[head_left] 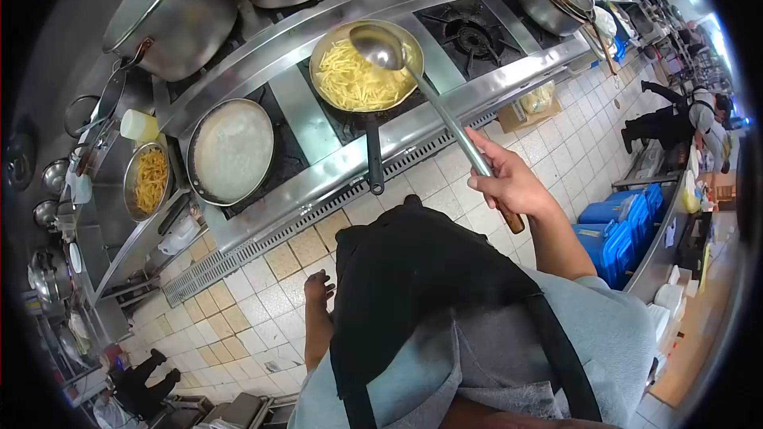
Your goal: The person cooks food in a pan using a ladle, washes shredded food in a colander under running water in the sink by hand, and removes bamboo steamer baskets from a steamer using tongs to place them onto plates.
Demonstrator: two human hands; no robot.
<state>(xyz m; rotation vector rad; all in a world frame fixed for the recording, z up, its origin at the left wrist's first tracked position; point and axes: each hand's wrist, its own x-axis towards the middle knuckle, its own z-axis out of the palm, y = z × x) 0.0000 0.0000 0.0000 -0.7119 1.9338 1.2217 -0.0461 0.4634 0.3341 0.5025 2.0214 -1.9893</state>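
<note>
Above slender pale strips (pixel 362 83), round-bowled metal ladle (pixel 446 117), right hand (pixel 513 180) gripping its shaft; left hand (pixel 319 287) empty, relaxed

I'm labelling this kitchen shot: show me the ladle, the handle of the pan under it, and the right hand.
Ladle (pixel 448 121): head view, midway along its metal shaft.
Pan handle (pixel 374 152): head view, middle of its black length.
Right hand (pixel 518 183): head view, back of the hand.

R hand (pixel 513 179) held out fwd, fingers (pixel 486 143) wrapped in a grip, thumb (pixel 483 183) opp. index finger, forearm (pixel 561 245) bare; L hand (pixel 319 287) low at L side, arm (pixel 318 334) hanging, fingers loosely bent; the 2 well apart.
</note>
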